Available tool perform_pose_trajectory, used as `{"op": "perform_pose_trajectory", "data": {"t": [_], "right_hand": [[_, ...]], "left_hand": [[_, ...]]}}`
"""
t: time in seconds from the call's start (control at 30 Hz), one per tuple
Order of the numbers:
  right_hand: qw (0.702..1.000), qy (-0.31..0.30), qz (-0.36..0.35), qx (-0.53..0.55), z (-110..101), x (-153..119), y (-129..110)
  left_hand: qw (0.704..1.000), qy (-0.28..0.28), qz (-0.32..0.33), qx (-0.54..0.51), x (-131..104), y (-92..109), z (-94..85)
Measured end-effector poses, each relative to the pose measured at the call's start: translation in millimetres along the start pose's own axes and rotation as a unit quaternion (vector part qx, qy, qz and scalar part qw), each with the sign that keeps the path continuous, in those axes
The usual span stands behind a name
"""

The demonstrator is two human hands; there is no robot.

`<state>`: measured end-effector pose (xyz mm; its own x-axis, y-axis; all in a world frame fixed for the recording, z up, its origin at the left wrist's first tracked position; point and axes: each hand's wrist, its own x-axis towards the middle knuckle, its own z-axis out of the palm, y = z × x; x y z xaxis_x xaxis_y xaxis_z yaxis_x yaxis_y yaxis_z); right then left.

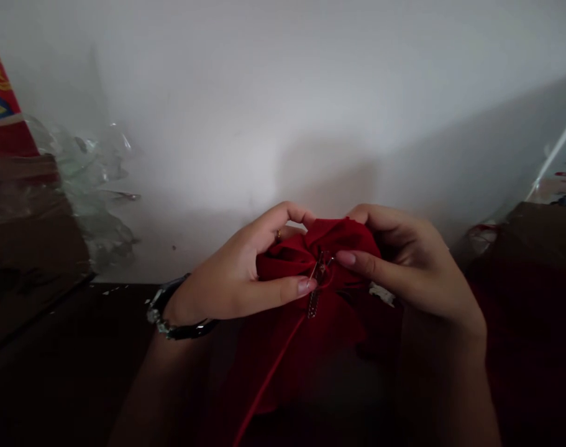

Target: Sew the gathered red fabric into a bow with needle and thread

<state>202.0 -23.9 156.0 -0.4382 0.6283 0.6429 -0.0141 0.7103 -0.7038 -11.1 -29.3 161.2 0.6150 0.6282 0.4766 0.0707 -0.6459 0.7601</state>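
A red fabric bow [341, 236], gathered at its middle, is held up between both hands, with long tails hanging below it. Across the gathered middle lies a small metal clip [313, 304], its lower end showing a row of tiny holes. My left hand [245, 273] is closed on the bow's left loop, thumb pressed by the clip. A thin metal piece rises near that thumb; whether it belongs to the clip I cannot tell. My right hand [413, 267] grips the right loop, its thumb tip beside the clip's upper end. Both hands' fingers are partly hidden behind the cloth.
A pale wall [217, 112] stands close behind the hands. On the left are a brown cardboard box [31, 223], a red printed package [3, 99] and crumpled clear plastic [100, 192]. Another box [534, 236] stands at the right. The dark surface below is poorly lit.
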Motion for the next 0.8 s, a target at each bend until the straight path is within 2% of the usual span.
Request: {"op": "perform_pose_trajectory", "data": {"t": [0.27,0.47,0.63,0.8], "right_hand": [[0.998,0.033,-0.037,-0.027,-7.2,14.1,19.6],[0.991,0.001,-0.048,-0.127,-5.2,10.7,8.6],[0.973,0.043,-0.056,-0.221,1.9,5.4,0.7],[0.954,0.068,-0.108,-0.270,4.3,2.8,1.6]], "left_hand": [[0.989,0.068,0.073,0.110,15.0,-17.4,0.0],[0.974,0.104,0.081,0.186,15.1,-15.1,6.3],[0.960,0.145,0.106,0.216,12.0,-9.2,11.1],[0.946,0.171,0.143,0.237,10.5,-9.0,11.1]]}}
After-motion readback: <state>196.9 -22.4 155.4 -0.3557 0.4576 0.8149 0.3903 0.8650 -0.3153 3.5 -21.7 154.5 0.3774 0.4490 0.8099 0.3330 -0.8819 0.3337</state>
